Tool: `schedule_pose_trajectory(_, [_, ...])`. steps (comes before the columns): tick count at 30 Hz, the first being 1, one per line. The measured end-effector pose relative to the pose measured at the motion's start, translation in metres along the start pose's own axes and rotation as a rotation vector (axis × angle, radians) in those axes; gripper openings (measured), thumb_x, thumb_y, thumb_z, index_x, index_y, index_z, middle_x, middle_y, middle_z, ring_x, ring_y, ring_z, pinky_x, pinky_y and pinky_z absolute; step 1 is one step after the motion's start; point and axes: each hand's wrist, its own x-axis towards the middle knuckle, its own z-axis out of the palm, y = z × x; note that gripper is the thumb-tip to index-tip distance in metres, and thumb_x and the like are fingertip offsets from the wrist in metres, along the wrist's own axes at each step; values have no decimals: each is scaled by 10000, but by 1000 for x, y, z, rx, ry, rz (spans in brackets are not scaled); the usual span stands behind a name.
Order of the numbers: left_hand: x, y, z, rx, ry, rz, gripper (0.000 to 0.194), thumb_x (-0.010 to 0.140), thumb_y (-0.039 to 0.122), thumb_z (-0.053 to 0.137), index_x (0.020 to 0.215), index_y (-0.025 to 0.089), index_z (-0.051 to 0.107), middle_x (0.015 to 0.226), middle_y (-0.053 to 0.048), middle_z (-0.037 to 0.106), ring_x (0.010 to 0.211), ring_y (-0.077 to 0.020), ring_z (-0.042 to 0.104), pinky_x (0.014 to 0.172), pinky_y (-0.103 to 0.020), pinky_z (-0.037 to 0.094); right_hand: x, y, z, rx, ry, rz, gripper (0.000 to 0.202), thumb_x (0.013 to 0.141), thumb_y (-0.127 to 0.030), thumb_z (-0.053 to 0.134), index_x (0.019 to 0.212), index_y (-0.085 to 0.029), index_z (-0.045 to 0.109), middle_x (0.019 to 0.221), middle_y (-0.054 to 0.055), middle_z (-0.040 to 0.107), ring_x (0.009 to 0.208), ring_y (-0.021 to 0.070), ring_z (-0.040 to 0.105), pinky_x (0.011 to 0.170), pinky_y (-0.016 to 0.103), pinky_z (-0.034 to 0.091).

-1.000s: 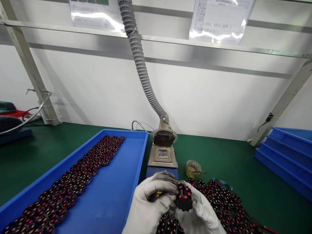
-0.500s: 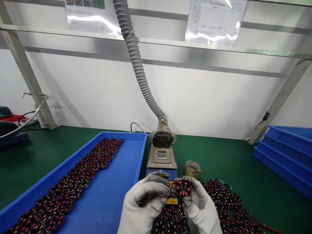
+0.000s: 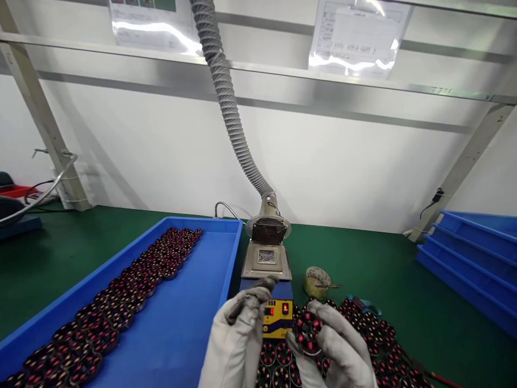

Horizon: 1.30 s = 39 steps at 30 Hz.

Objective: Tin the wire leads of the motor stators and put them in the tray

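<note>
From the head view, the round black stator wound with red coils (image 3: pixel 308 332) was gripped in the gloved right hand (image 3: pixel 335 353), lowered from before over loose stators on the green desk (image 3: pixel 375 269). The gloved left hand (image 3: pixel 238 339), released, was curled holding nothing beside the yellow-faced solder pot (image 3: pixel 277 318).

We note left hand (image 3: pixel 238 339) and right hand (image 3: pixel 337 350) in light grey knit gloves; fabric creased, fingers (image 3: pixel 258 291) darkened with grime at tips.
</note>
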Motion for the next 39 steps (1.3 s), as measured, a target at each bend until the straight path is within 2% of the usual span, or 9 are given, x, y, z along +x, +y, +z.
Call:
schedule_pose_trajectory(5, [-5,5,7,242,-105,-258,321,562,296,810,834,160,706,803,-77,712,734,-180,640,690,-221,502,-1,11,0,-40,11,-174,410,699,-89,640,1049,-302,614,1103,35,612,941,251,612,798,410,527])
schedule_pose_trajectory(9, [-8,-2,5,98,48,-94,201,528,246,821,671,162,708,658,-40,703,627,-154,635,642,-201,510,0,13,0,-50,-60,-304,420,736,-21,562,1101,-228,581,1120,71,590,970,252,603,795,428,537])
schedule_pose_trajectory(12, [-6,7,5,-23,52,-1,223,493,234,839,672,207,710,683,3,706,614,-122,626,646,-169,501,0,15,-1,-21,-98,-309,452,716,7,575,1117,-201,556,1146,91,567,977,263,600,781,447,551])
schedule_pose_trajectory(18, [-11,25,18,205,-48,-258,342,550,227,809,867,156,702,832,-93,700,763,-203,625,723,-271,486,-3,16,-2,-18,-113,-312,364,791,-66,536,1128,-201,543,1148,90,564,999,261,589,822,440,527])
schedule_pose_trajectory(23, [-12,21,16,228,-46,-256,261,574,238,798,796,149,693,747,-58,685,700,-170,606,705,-259,475,-3,13,0,-54,-141,-321,325,802,-114,550,1111,-216,555,1117,79,586,994,260,591,831,439,514])
schedule_pose_trajectory(28, [-6,23,9,249,-24,-94,256,654,323,758,858,183,688,852,-58,706,792,-180,628,732,-234,480,-5,11,-1,-41,-166,-256,415,749,-47,586,1122,-224,548,1144,82,574,991,266,596,803,446,540])
schedule_pose_trajectory(32, [-10,23,15,256,-110,-216,290,607,221,776,870,146,680,810,-75,698,755,-186,627,709,-243,486,-6,11,-2,-41,-183,-269,478,710,14,558,1126,-220,550,1175,57,566,1021,252,579,867,436,511])
schedule_pose_trajectory(35, [-7,22,16,185,-41,-184,251,622,236,775,835,145,677,773,-50,694,719,-148,621,698,-208,489,-6,9,0,-68,-160,-272,484,685,29,569,1100,-221,561,1139,53,586,991,241,594,832,409,530])
schedule_pose_trajectory(39, [3,33,-2,181,205,55,264,589,270,798,823,217,689,809,9,716,746,-120,648,710,-142,496,-6,4,1,-52,-130,-137,389,727,-73,610,1064,-259,558,1091,64,604,947,229,617,776,401,552])
